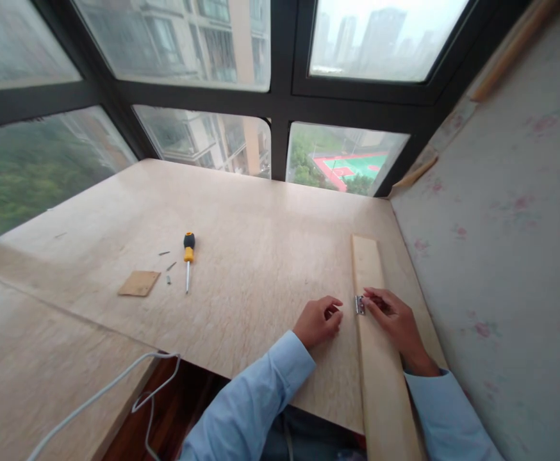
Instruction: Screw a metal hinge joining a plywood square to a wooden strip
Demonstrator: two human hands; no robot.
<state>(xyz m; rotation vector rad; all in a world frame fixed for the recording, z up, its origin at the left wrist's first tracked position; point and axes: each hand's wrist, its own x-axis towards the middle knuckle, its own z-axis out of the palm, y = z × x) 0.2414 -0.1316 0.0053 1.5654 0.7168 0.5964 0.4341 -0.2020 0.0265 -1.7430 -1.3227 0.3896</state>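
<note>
1. While the right hand [394, 320] has its thumb and fingertips drawn near each other at the right edge of the metal hinge [359, 305], whether they grip it cannot be told.
2. The hinge lies on the left edge of the wooden plank [371, 339], which runs from near to far along the right side of the tabletop [251, 256].
3. The left hand [319, 321] is loosely curled with its fingers parted from the thumb, just left of the plank; no object is visible in it.
4. A yellow-and-black screwdriver [189, 248] lies well to the left, shaft toward the near side.
5. Left of it are small metal pieces [168, 280] and a brown flat piece [139, 283].
6. A white cable [102, 392] crosses the near left.
7. Windows [203, 137] stand at the far side; a floral wall [496, 243] stands right.
</note>
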